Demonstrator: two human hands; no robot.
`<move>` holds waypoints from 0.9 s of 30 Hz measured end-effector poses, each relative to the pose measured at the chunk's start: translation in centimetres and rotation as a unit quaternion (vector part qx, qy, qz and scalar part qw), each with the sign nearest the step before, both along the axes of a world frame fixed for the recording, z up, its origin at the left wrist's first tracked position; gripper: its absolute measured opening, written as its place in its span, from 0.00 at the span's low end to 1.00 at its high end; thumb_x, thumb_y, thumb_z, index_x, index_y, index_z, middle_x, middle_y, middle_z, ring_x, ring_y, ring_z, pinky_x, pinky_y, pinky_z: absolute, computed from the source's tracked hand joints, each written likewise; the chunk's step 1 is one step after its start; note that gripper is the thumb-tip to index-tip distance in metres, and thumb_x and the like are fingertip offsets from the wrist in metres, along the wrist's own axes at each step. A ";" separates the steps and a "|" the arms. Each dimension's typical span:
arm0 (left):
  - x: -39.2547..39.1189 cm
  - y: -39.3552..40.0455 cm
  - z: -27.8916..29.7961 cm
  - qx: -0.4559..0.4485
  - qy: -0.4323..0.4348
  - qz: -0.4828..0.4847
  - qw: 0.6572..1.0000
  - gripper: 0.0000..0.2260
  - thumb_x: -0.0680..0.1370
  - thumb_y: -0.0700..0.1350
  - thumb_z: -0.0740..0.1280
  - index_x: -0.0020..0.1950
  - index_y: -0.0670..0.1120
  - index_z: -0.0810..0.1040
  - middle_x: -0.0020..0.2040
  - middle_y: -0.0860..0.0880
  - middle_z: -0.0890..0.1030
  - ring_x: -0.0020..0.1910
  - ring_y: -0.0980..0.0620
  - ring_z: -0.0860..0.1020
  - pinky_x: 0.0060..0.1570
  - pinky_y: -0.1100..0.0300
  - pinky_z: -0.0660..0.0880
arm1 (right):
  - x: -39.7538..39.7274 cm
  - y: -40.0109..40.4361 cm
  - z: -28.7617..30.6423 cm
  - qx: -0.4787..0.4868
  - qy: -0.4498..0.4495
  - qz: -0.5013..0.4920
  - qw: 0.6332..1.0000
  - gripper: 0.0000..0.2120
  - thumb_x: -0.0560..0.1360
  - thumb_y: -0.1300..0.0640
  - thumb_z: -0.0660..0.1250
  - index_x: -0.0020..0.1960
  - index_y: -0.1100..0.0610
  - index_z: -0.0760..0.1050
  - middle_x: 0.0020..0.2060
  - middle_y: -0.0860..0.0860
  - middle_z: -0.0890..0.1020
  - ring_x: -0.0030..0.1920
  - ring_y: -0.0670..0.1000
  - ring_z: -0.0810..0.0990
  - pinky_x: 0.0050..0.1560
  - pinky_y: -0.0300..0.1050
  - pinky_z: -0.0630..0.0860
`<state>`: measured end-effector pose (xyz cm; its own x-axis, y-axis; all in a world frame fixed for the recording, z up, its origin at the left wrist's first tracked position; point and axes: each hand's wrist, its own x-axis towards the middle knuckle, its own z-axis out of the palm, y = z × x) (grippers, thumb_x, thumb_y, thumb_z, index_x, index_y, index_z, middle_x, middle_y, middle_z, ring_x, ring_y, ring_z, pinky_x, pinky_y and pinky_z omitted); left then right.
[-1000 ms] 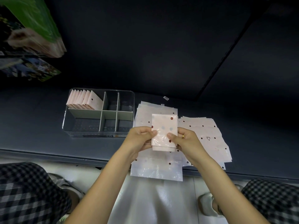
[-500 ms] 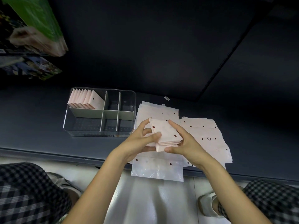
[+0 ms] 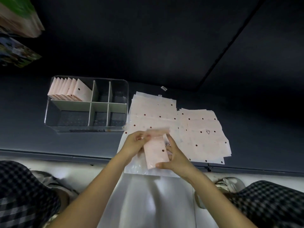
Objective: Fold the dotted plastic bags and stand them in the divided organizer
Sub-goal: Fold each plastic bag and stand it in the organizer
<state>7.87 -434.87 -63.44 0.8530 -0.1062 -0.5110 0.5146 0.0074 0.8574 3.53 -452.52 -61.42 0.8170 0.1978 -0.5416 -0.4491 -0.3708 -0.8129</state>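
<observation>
I hold a folded pink dotted bag [image 3: 155, 151] between both hands above the flat bags. My left hand [image 3: 136, 143] pinches its blurred upper end. My right hand [image 3: 174, 159] grips its lower right edge, thumb under the bottom corner. Two piles of flat dotted bags lie under my hands, the left pile [image 3: 153, 111] and the right pile [image 3: 203, 134]. The clear divided organizer [image 3: 49, 112] stands to the left on the dark surface. Several folded bags [image 3: 69, 89] stand in its back left compartment; the other compartments hold nothing I can see.
The dark surface's front edge [image 3: 65, 157] runs just below the organizer, with pale floor beneath. My knees in checked cloth [image 3: 24, 195] sit at both lower corners. A green-topped package [image 3: 18, 17] sits at the upper left. A small white tag [image 3: 163, 88] lies behind the piles.
The folded bag has turned from lying across my hands to a long narrow strip pointing toward me. My hands have shifted lower over the piles, and its upper end is blurred by motion.
</observation>
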 end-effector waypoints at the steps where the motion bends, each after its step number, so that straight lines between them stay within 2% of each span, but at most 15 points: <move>1: 0.4 -0.3 -0.4 0.003 0.006 0.035 0.999 0.11 0.79 0.40 0.65 0.60 0.40 0.75 0.45 0.41 0.81 0.37 0.50 0.80 0.40 0.54 0.80 | 0.0 0.1 -0.5 -0.006 0.002 -0.014 1.000 0.57 0.64 0.65 0.77 0.74 0.37 0.43 0.60 0.43 0.71 0.59 0.43 0.73 0.54 0.33 0.73; 3: 0.8 -0.7 -1.1 0.012 0.004 0.083 0.996 0.14 0.79 0.41 0.65 0.63 0.40 0.71 0.43 0.43 0.80 0.36 0.48 0.80 0.40 0.53 0.81 | 0.1 0.0 -1.5 0.009 0.002 -0.050 0.999 0.55 0.64 0.67 0.76 0.75 0.38 0.44 0.60 0.43 0.73 0.58 0.40 0.74 0.49 0.29 0.74; 5: 0.5 -0.4 -1.9 0.144 -0.081 0.067 0.984 0.17 0.78 0.39 0.66 0.66 0.43 0.69 0.50 0.45 0.77 0.42 0.48 0.78 0.48 0.51 0.78 | 0.1 -0.2 -2.3 0.033 0.013 -0.083 0.996 0.53 0.65 0.69 0.75 0.75 0.39 0.47 0.61 0.47 0.75 0.58 0.41 0.75 0.52 0.32 0.75; 7: -0.5 0.3 -3.0 0.288 -0.230 -0.009 0.929 0.21 0.74 0.31 0.64 0.65 0.44 0.71 0.58 0.47 0.75 0.52 0.49 0.75 0.52 0.56 0.74 | 0.1 -0.5 -2.7 0.048 0.035 -0.099 0.993 0.50 0.66 0.69 0.75 0.73 0.38 0.51 0.61 0.48 0.75 0.58 0.43 0.76 0.55 0.35 0.75; 9: -1.4 0.7 -4.0 0.330 -0.341 -0.139 0.869 0.28 0.68 0.23 0.60 0.64 0.43 0.75 0.63 0.45 0.75 0.61 0.45 0.72 0.60 0.58 0.69 | 0.1 -0.6 -3.2 0.068 0.059 -0.094 0.992 0.45 0.67 0.69 0.74 0.72 0.40 0.58 0.60 0.45 0.74 0.58 0.40 0.74 0.55 0.35 0.75; 11: -1.7 0.9 -4.8 0.346 -0.377 -0.245 0.823 0.26 0.68 0.25 0.64 0.65 0.42 0.76 0.65 0.44 0.75 0.66 0.44 0.70 0.67 0.59 0.64 | 0.1 -0.8 -3.4 0.112 0.092 -0.107 0.984 0.40 0.67 0.71 0.72 0.72 0.47 0.63 0.59 0.45 0.74 0.57 0.41 0.74 0.54 0.35 0.76; 12: -1.6 1.0 -4.9 0.350 -0.377 -0.267 0.815 0.24 0.71 0.29 0.67 0.66 0.42 0.75 0.66 0.45 0.74 0.67 0.45 0.69 0.68 0.59 0.61 | 0.1 -0.8 -3.5 0.137 0.110 -0.123 0.977 0.38 0.67 0.72 0.72 0.71 0.50 0.64 0.58 0.47 0.75 0.57 0.43 0.76 0.54 0.37 0.77; 14: -1.3 0.9 -4.8 0.348 -0.382 -0.274 0.811 0.22 0.72 0.35 0.71 0.65 0.42 0.75 0.65 0.45 0.75 0.67 0.46 0.70 0.69 0.58 0.63 | 0.1 -1.0 -3.6 0.169 0.132 -0.149 0.965 0.36 0.67 0.73 0.72 0.71 0.54 0.66 0.59 0.51 0.75 0.59 0.48 0.76 0.53 0.38 0.78; 17: -0.9 0.3 -4.7 0.387 -0.431 -0.271 0.769 0.18 0.67 0.34 0.74 0.56 0.40 0.81 0.55 0.43 0.82 0.56 0.43 0.80 0.57 0.51 0.76 | 0.1 -1.1 -3.4 0.173 0.151 -0.146 0.962 0.35 0.68 0.71 0.72 0.71 0.55 0.66 0.63 0.53 0.73 0.65 0.51 0.73 0.54 0.39 0.78; 19: -0.6 -0.1 -4.6 0.397 -0.417 -0.278 0.769 0.15 0.71 0.36 0.71 0.58 0.42 0.81 0.56 0.45 0.82 0.57 0.46 0.79 0.59 0.56 0.74 | 0.3 -1.7 -2.8 0.134 0.150 -0.089 0.976 0.36 0.68 0.65 0.74 0.72 0.54 0.65 0.64 0.52 0.72 0.65 0.50 0.73 0.57 0.41 0.77; 21: -0.2 -0.1 -5.1 0.378 -0.383 -0.274 0.797 0.14 0.75 0.37 0.67 0.60 0.45 0.80 0.59 0.47 0.80 0.60 0.48 0.76 0.61 0.61 0.69 | 1.0 -3.0 -2.1 -0.018 0.103 0.046 0.993 0.43 0.65 0.56 0.78 0.74 0.49 0.59 0.62 0.49 0.69 0.62 0.47 0.71 0.64 0.44 0.71; 23: 0.1 -0.1 -5.2 0.357 -0.356 -0.261 0.824 0.12 0.77 0.39 0.66 0.59 0.46 0.80 0.59 0.49 0.80 0.60 0.49 0.75 0.60 0.63 0.68 | 1.7 -4.2 -1.8 -0.212 0.016 0.177 0.961 0.51 0.61 0.49 0.80 0.75 0.43 0.53 0.62 0.46 0.61 0.62 0.45 0.62 0.68 0.42 0.63; 24: 0.3 -0.2 -5.1 0.343 -0.340 -0.246 0.840 0.11 0.77 0.40 0.65 0.58 0.46 0.81 0.57 0.49 0.81 0.59 0.51 0.75 0.59 0.65 0.68 | 2.0 -4.5 -2.0 -0.262 -0.032 0.214 0.941 0.52 0.59 0.47 0.80 0.75 0.42 0.53 0.62 0.45 0.58 0.61 0.45 0.58 0.68 0.41 0.60; 25: 0.4 -0.2 -5.1 0.330 -0.326 -0.230 0.856 0.09 0.78 0.41 0.65 0.56 0.47 0.82 0.55 0.50 0.81 0.57 0.52 0.75 0.56 0.66 0.67 | 2.2 -4.5 -2.1 -0.276 -0.074 0.228 0.931 0.50 0.60 0.47 0.80 0.74 0.42 0.55 0.62 0.43 0.58 0.61 0.45 0.57 0.67 0.40 0.59; 27: 0.6 -0.5 -4.9 0.317 -0.298 -0.219 0.873 0.08 0.79 0.44 0.64 0.53 0.46 0.82 0.51 0.50 0.82 0.53 0.52 0.75 0.51 0.67 0.66 | 2.6 -4.2 -3.0 -0.247 -0.129 0.201 0.939 0.40 0.64 0.50 0.78 0.72 0.45 0.64 0.61 0.41 0.63 0.60 0.46 0.60 0.65 0.37 0.59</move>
